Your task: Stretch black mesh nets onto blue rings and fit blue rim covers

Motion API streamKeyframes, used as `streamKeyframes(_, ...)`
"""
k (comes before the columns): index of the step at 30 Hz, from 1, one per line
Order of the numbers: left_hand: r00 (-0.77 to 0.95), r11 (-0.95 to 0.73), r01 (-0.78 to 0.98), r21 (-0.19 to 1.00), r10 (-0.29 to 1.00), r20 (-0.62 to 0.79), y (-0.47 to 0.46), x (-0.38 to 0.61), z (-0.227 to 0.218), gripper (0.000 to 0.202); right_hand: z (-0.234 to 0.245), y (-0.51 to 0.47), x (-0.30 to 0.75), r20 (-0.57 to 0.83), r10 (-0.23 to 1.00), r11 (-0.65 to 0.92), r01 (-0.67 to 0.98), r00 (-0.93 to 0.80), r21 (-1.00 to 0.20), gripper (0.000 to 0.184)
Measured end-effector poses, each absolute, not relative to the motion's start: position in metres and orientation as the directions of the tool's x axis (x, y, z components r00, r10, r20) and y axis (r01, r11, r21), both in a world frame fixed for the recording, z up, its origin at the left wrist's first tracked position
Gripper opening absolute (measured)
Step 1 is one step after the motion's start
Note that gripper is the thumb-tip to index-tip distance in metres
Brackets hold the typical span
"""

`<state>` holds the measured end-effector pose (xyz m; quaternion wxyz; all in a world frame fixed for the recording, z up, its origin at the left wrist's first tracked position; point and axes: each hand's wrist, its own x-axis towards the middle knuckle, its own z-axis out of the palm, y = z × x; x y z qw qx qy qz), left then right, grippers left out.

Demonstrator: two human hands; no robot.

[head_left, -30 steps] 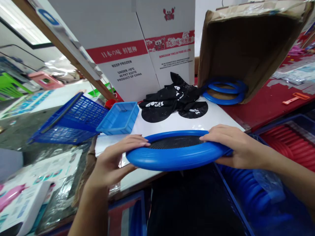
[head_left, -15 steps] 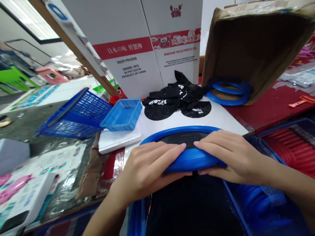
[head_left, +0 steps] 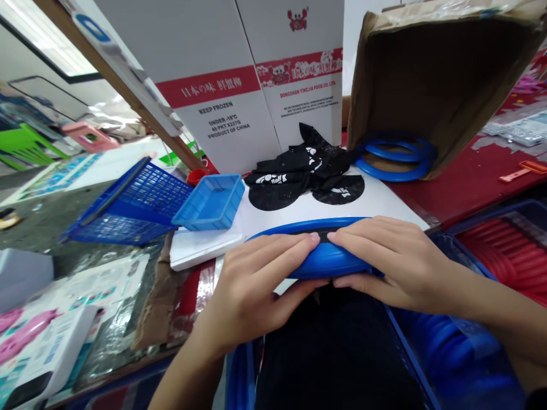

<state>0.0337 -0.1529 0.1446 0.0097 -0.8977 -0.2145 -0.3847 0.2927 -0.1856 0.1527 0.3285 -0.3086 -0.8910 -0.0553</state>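
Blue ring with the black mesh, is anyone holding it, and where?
Yes. Both hands grip the blue ring at its near rim: left hand, right hand, fingers over the top, thumbs underneath.

We see a small blue tray [head_left: 209, 202] beside a tipped blue basket [head_left: 132, 205], black mesh pieces [head_left: 305, 176] before white cartons [head_left: 252, 85], and blue rings [head_left: 395, 159] under a leaning brown box [head_left: 440, 80].

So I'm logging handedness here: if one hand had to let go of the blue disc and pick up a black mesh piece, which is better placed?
Probably the right hand. Both hands grip the blue disc's near rim, but the black mesh pieces lie ahead, nearer the right hand than the left hand.
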Motion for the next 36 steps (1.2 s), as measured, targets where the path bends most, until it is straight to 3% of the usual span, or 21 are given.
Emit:
streamKeyframes(5,0.553,-0.896,0.417,0.15,0.381,0.741,-0.158,0.04,0.14,0.033,0.145,-0.189,0.285,0.72,0.472,0.78,0.622,-0.508,-0.073,0.027)
streamKeyframes(11,0.568,-0.909,0.384,0.161,0.37,0.736,-0.151,0.03,0.136,0.038,0.139,-0.185,0.279,0.72,0.473,0.778,0.624,-0.508,-0.072,0.035)
streamKeyframes(15,0.534,-0.913,0.311,0.263,0.397,0.746,-0.131,0.002,0.123,0.037,0.136,-0.173,0.294,0.687,0.5,0.788,0.606,-0.527,-0.109,0.047)
streamKeyframes(19,0.438,-0.903,0.165,0.396,0.427,0.792,-0.109,-0.03,0.104,0.037,0.129,-0.165,0.315,0.648,0.558,0.788,0.577,-0.519,-0.216,0.038)
streamKeyframes(23,0.46,-0.873,0.2,0.445,0.485,0.744,-0.11,-0.04,0.105,0.037,0.124,-0.163,0.318,0.634,0.585,0.78,0.565,-0.505,-0.269,0.034)
streamKeyframes(25,0.497,-0.881,0.28,0.38,0.472,0.728,-0.121,-0.034,0.116,0.04,0.124,-0.164,0.313,0.639,0.578,0.784,0.563,-0.508,-0.262,0.034)
streamKeyframes(29,0.608,-0.891,0.446,0.087,0.372,0.702,-0.147,-0.009,0.144,0.052,0.127,-0.164,0.297,0.648,0.542,0.804,0.555,-0.535,-0.214,0.032)
streamKeyframes(32,0.675,-0.877,0.476,-0.07,0.313,0.668,-0.158,0.008,0.157,0.043,0.127,-0.164,0.289,0.669,0.509,0.814,0.555,-0.541,-0.171,0.032)
streamKeyframes(34,0.684,-0.886,0.453,-0.104,0.27,0.678,-0.157,0.011,0.155,0.037,0.125,-0.163,0.291,0.699,0.481,0.819,0.557,-0.529,-0.141,0.036)
streamKeyframes(36,0.65,-0.911,0.41,-0.04,0.261,0.713,-0.148,0.005,0.144,0.035,0.12,-0.162,0.299,0.717,0.483,0.806,0.576,-0.502,-0.139,0.044)
